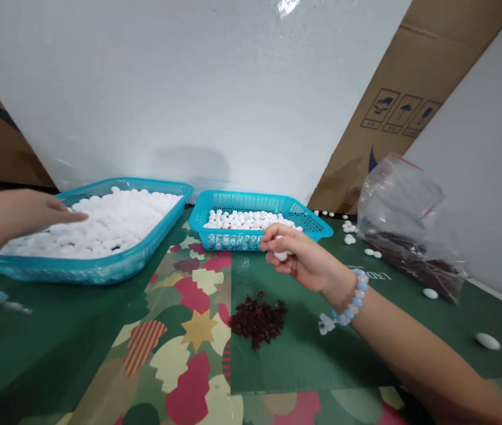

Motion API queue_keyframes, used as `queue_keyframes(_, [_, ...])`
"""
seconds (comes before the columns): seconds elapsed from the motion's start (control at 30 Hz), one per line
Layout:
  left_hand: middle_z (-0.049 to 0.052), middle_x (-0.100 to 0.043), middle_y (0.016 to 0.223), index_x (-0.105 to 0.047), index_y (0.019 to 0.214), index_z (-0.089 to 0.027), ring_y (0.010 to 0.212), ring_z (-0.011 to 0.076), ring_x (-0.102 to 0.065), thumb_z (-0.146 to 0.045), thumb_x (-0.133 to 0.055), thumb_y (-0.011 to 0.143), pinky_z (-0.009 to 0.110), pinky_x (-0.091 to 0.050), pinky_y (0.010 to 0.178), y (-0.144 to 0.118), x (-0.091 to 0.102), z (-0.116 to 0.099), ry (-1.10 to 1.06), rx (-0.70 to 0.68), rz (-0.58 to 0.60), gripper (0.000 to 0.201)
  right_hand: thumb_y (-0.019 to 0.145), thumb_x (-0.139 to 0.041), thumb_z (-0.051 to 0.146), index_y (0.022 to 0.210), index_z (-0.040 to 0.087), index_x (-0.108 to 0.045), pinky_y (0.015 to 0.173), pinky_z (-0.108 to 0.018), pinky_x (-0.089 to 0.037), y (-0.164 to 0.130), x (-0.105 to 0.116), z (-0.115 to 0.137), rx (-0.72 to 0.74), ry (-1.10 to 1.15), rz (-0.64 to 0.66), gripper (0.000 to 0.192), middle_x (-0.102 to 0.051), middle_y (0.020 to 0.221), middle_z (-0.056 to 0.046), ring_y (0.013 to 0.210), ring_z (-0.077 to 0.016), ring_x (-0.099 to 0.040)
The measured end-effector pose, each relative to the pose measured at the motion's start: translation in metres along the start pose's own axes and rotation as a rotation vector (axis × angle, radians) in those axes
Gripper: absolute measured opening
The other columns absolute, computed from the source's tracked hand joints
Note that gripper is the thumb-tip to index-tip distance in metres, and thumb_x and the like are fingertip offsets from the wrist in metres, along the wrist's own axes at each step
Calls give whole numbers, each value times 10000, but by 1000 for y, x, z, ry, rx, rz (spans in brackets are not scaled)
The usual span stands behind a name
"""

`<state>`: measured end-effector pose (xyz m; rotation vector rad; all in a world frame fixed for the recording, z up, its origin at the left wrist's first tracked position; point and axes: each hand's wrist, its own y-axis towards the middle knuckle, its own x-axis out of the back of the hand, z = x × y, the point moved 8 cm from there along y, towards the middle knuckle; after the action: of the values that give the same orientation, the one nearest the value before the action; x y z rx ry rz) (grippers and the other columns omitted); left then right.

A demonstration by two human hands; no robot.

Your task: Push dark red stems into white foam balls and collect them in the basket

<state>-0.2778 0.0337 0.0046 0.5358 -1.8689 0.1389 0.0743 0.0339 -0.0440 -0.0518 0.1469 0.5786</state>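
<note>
My right hand [293, 254] is closed around a white egg-shaped ball [283, 255], its fingertips curled together in front of the small basket. Over the left part of a large teal tray-like basket [144, 258], my left hand [33, 212] hovers with a finger stretched out; its other fingers are mostly hidden. Many white balls [109, 221] fill that basket. Below my right hand, a small heap of dark red-brown bits [257, 320] lies on the table. Both wrists wear blue and clear bead bracelets [357, 298].
A smaller teal perforated basket [215, 241] holds more white balls [246, 220]. At right stands a clear plastic bag [406, 230] with dark contents. Loose white balls [488, 340] lie on the green patterned tabletop [180, 354]. A white panel [189, 88] and cardboard [393, 100] rise behind.
</note>
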Motion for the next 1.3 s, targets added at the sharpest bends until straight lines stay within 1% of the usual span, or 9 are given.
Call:
queue_keyframes(0.2, [-13,-506,427,-520,393,-124,523,152,-424,-345,-588,477,204,-249,530,-9,-47,-8,237,64,268,246,465,-532,491,514,147,-340,333,-139,-183,2,-4,-6,5,-279,145,397,-321,485,66,388,-7,-296])
queue_keyframes(0.3, [-27,-494,340,-514,355,-107,469,148,-443,-213,-638,428,196,-260,482,-11,-55,0,268,160,358,179,497,-481,551,445,149,-286,353,-158,-169,4,-2,-9,19,-420,157,450,-269,442,74,381,-10,-242])
queue_keyframes(0.37, [-42,-480,306,-514,343,-110,436,131,-434,-173,-656,386,189,-258,465,-14,-54,0,210,113,323,161,526,-502,510,419,144,-306,371,-173,-166,5,-2,-12,32,-589,186,429,-265,420,73,385,-16,-224])
queue_keyframes(0.53, [-89,-414,241,-474,305,-128,323,53,-331,-181,-622,459,180,-198,407,-25,-39,-15,-110,-247,51,220,553,-591,292,434,128,-434,407,-187,-182,6,-6,-16,63,-934,268,256,-309,414,65,408,-32,-257])
queue_keyframes(0.63, [-101,-386,228,-458,294,-112,283,18,-278,-106,-587,512,202,-124,361,-27,-42,-18,-260,-331,99,254,596,-570,212,656,144,-560,428,-181,-220,2,-12,-15,99,-1118,333,92,-381,472,52,430,-39,-315])
queue_keyframes(0.7, [-109,-383,229,-453,289,-110,277,10,-268,-70,-568,520,216,-86,352,-26,-46,-21,-308,-360,141,261,644,-527,226,806,167,-565,449,-181,-254,-2,-17,-19,127,-1337,406,177,-447,534,33,461,-51,-367])
queue_keyframes(0.8, [-124,-397,226,-462,291,-125,282,11,-284,-40,-541,513,211,-80,348,-24,-49,-26,-320,-398,121,251,671,-487,197,820,165,-578,473,-199,-273,-2,-17,-26,135,-1561,443,178,-528,627,-13,527,-87,-432])
queue_keyframes(1.03, [-138,-385,216,-484,306,-142,261,-4,-272,-34,-530,467,167,-108,323,-15,-59,-31,-277,-422,90,199,649,-498,153,759,165,-593,484,-207,-274,-2,-23,-33,177,-1609,492,146,-546,700,-32,594,-119,-464])
queue_keyframes(1.3, [-97,-415,243,-516,334,-121,305,39,-321,-42,-455,444,149,-151,356,-24,-62,-40,10,-262,262,148,668,-480,155,642,124,-567,502,-187,-302,1,-25,-25,226,-1480,421,96,-526,632,-19,550,-82,-438])
